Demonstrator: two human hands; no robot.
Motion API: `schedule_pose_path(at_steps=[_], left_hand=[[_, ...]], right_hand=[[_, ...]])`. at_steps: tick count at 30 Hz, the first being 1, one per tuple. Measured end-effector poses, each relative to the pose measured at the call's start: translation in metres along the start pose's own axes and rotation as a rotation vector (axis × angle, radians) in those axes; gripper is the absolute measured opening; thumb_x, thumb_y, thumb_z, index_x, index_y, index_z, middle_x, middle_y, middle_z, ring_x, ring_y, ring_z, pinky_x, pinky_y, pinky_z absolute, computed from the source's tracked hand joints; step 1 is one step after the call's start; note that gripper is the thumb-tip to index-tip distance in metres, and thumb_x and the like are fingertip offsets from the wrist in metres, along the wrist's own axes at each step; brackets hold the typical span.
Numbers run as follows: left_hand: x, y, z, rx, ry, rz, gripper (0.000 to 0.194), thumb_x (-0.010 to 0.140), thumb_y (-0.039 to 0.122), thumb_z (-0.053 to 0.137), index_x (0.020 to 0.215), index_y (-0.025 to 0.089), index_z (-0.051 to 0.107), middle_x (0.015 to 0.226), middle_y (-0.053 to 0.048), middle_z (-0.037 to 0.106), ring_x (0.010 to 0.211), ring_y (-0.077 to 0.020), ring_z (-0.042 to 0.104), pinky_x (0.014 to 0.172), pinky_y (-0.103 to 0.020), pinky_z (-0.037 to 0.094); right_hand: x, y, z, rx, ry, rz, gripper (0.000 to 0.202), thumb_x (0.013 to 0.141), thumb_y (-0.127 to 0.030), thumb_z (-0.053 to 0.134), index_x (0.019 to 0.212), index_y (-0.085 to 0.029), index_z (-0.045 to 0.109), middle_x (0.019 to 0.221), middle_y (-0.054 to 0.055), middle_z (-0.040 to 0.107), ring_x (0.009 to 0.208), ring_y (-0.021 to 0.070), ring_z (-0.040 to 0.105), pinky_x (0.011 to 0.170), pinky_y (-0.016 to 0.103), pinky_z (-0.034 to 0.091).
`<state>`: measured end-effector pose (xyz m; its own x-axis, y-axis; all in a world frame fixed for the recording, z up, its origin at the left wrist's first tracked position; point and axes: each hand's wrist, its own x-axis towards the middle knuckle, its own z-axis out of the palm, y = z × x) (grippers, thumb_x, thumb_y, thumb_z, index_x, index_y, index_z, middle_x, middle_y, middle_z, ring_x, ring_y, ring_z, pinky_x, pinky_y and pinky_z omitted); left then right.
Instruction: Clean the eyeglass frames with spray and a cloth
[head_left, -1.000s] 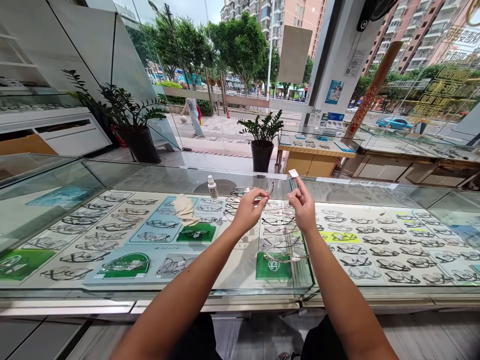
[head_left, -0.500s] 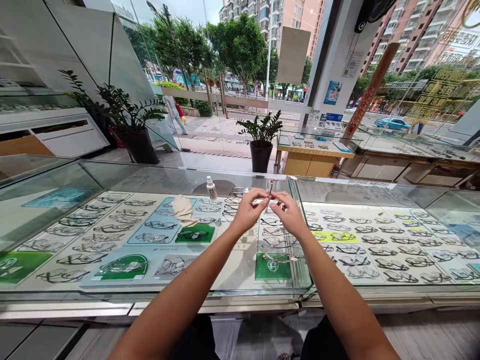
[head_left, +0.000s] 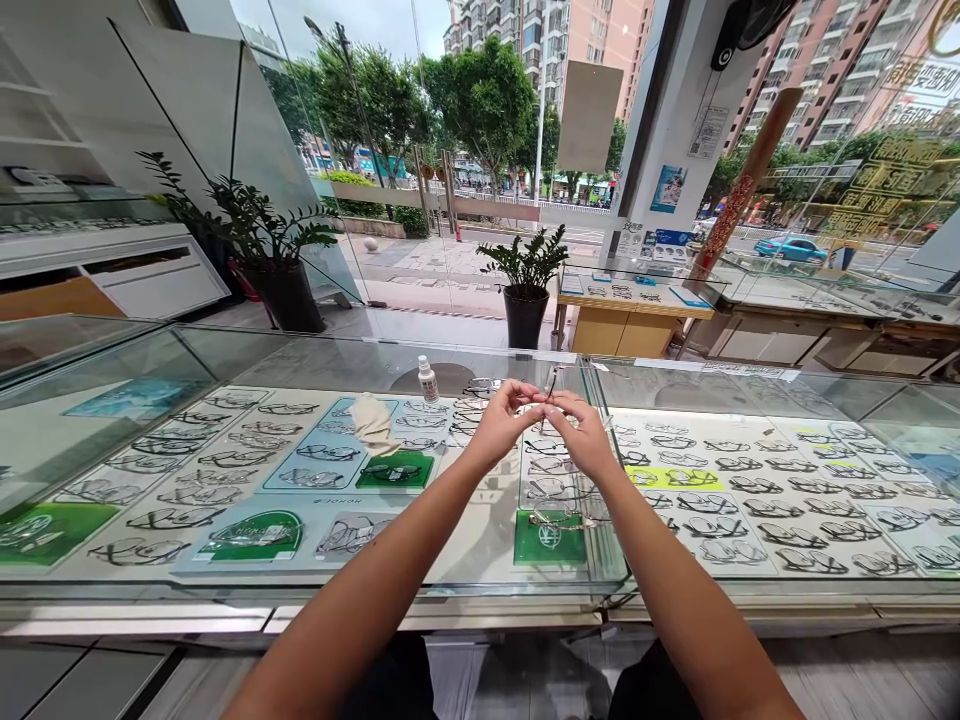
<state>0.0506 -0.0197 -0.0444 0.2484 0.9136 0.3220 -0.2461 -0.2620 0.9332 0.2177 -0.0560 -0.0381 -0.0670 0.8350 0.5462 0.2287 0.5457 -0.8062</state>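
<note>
Both hands meet above the glass counter (head_left: 480, 585), the left hand (head_left: 501, 425) and the right hand (head_left: 581, 430) pinching a slim pair of eyeglasses (head_left: 552, 384) between their fingertips, the fingers of each nearly closed. The eyeglasses are up off the glass, seen almost edge-on; no marking on them can be made out. To the left of the hands, a white bottle (head_left: 427, 380) stands on the counter, its label printed in dark text too small to read, with a crumpled beige cloth (head_left: 373, 422) lying near it. Under the glass, a pale blue panel (head_left: 315, 562) carries a short line of dark capitals that I cannot read surely. A green plaque (head_left: 532, 553) below the hands bears a white emblem, and a rounded green sign (head_left: 264, 519) farther left has blurred pale lettering, with spectacles over it. Beyond, gold characters (head_left: 881, 185) cover the right-hand window; a blue poster (head_left: 667, 189) hangs on the pillar, its print illegible.
</note>
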Motion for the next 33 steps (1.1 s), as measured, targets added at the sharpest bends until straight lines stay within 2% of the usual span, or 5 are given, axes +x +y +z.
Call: schedule_pose_path(at_steps=[14, 20, 24, 28, 33], left_hand=[[-0.003, 0.011, -0.002, 0.076, -0.205, 0.087, 0.038, 0.082, 0.04, 0.084, 0.097, 0.022, 0.054, 0.119, -0.009, 0.064, 0.111, -0.0219, 0.065, 0.094, -0.037, 0.055], [0.015, 0.02, -0.049, 0.605, 0.487, 0.389, 0.034, 0.108, 0.039, 0.042, 0.081, 0.022, 0.056, 0.099, -0.007, 0.064, 0.103, -0.0226, 0.062, 0.099, -0.039, 0.048], [0.03, 0.009, -0.096, 0.746, 0.927, 0.23, 0.01, 0.101, 0.033, 0.056, 0.102, 0.023, 0.054, 0.121, -0.013, 0.06, 0.121, -0.0276, 0.056, 0.11, -0.043, 0.041], [0.038, -0.011, -0.129, 0.771, 0.924, -0.112, 0.048, 0.088, 0.033, 0.074, 0.125, 0.023, 0.046, 0.144, -0.019, 0.054, 0.14, -0.034, 0.046, 0.115, -0.046, 0.035], [0.04, -0.029, -0.148, 0.728, 0.801, -0.207, 0.033, 0.085, 0.031, 0.071, 0.109, 0.023, 0.05, 0.117, -0.015, 0.067, 0.117, -0.0354, 0.061, 0.101, -0.049, 0.044]], right_hand=[[-0.002, -0.004, 0.0, 0.044, 0.1, 0.036, 0.021, 0.095, -0.041, 0.07, 0.094, -0.024, 0.082, 0.102, 0.009, 0.078, 0.104, 0.0268, 0.068, 0.091, 0.041, 0.05], [0.001, -0.002, -0.008, 0.022, 0.147, 0.041, 0.027, 0.099, -0.045, 0.063, 0.097, -0.023, 0.078, 0.109, 0.01, 0.078, 0.112, 0.0273, 0.068, 0.092, 0.04, 0.049], [0.002, 0.001, -0.011, 0.033, 0.145, 0.051, 0.029, 0.099, -0.047, 0.062, 0.097, -0.022, 0.075, 0.112, 0.01, 0.076, 0.112, 0.0269, 0.068, 0.094, 0.04, 0.048], [0.003, 0.005, -0.012, 0.038, 0.129, 0.068, 0.03, 0.098, -0.048, 0.062, 0.102, -0.022, 0.074, 0.116, 0.01, 0.075, 0.113, 0.027, 0.066, 0.095, 0.04, 0.047], [0.004, 0.009, -0.012, 0.055, 0.112, 0.073, 0.028, 0.098, -0.047, 0.061, 0.1, -0.022, 0.073, 0.117, 0.01, 0.075, 0.114, 0.0274, 0.066, 0.096, 0.04, 0.047]])
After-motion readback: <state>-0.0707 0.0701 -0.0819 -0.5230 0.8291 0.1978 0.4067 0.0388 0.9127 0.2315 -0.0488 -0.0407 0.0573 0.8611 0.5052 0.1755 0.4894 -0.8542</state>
